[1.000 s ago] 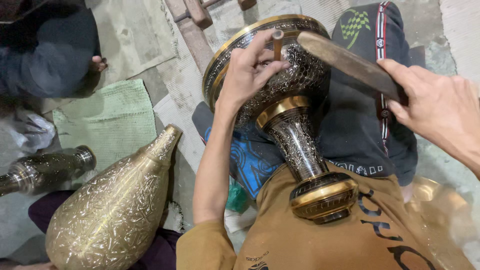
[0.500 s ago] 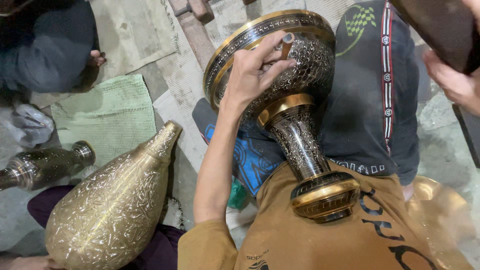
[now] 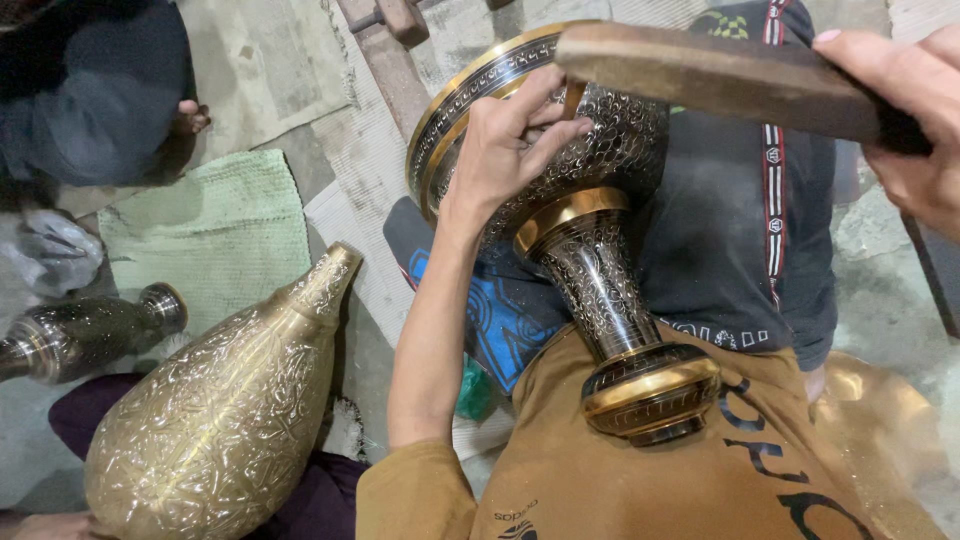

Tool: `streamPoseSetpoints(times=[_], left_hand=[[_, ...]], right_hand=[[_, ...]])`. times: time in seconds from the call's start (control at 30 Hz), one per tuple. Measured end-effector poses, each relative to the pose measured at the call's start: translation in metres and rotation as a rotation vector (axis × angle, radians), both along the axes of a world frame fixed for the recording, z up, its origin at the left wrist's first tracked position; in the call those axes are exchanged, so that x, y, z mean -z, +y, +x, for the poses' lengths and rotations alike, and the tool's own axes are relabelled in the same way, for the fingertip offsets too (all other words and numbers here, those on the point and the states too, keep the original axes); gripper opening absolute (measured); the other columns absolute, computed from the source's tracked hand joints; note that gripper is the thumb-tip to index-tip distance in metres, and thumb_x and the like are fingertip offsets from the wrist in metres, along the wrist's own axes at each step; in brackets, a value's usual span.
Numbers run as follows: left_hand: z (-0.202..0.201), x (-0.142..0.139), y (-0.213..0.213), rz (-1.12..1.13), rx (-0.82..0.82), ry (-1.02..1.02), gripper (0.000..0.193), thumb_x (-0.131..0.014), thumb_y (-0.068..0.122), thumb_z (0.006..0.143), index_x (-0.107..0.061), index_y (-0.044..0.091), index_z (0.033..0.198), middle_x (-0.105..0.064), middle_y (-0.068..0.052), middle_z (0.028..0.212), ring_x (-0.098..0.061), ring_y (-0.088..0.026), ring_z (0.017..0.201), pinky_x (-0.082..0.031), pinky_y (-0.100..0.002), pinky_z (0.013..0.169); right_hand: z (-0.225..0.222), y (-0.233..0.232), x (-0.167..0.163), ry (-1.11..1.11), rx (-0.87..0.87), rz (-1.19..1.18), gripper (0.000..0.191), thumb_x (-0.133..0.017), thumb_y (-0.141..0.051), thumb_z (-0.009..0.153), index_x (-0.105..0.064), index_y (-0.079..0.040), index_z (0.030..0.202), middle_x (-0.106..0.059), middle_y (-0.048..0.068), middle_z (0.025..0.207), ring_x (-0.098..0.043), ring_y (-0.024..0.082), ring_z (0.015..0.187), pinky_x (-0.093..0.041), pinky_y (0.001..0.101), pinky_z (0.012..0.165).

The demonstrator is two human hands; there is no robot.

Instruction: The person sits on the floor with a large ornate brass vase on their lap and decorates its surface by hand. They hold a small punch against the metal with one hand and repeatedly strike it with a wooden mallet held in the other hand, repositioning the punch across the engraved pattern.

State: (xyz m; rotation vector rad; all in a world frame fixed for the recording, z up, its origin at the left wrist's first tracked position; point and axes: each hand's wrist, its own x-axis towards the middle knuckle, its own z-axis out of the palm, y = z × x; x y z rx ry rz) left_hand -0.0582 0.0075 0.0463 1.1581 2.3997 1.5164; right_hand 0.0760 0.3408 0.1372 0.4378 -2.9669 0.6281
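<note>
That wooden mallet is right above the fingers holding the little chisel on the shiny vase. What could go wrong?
1. The brown wooden mallet in the right hand hangs close over the left hand, so a stray blow might hit the fingers pinching the small chisel.
2. The engraved black-and-gold metal vase lies tilted on the lap, its base against the brown shirt; a hard strike might make it roll and spoil the pattern.
</note>
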Motion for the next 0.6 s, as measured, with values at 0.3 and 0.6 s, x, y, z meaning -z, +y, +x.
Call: streamPoseSetpoints(times=[0.3,0.6], left_hand=[[-0.001,0.0012,0.0004,0.019,0.015,-0.107,0.058,-0.085,0.009,0.096,-0.054,0.01,0.146,-0.079,-0.009,0.096,-0.074,-0.015,0.071,-0.056,-0.026,0.064],[-0.0059,0.0015,-0.0001,0.158,0.101,0.013,0.058,-0.08,0.007,0.1,-0.05,0.011,0.149,-0.071,-0.019,0.122,-0.08,-0.021,0.098,-0.063,-0.026,0.077]], right_hand=[[0.0037,0.0008,0.0014,-0.095,0.089,0.069,0.072,-0.071,0.017,0.079,-0.059,-0.003,0.148,-0.061,0.015,0.09,-0.059,0.024,0.074,-0.049,0.0347,0.069],[-0.0025,-0.0003,0.0049,0.023,0.023,-0.138,0.063,-0.07,0.015,0.085,-0.053,0.004,0.144,-0.062,0.022,0.106,-0.062,0.033,0.093,-0.05,0.0419,0.083]])
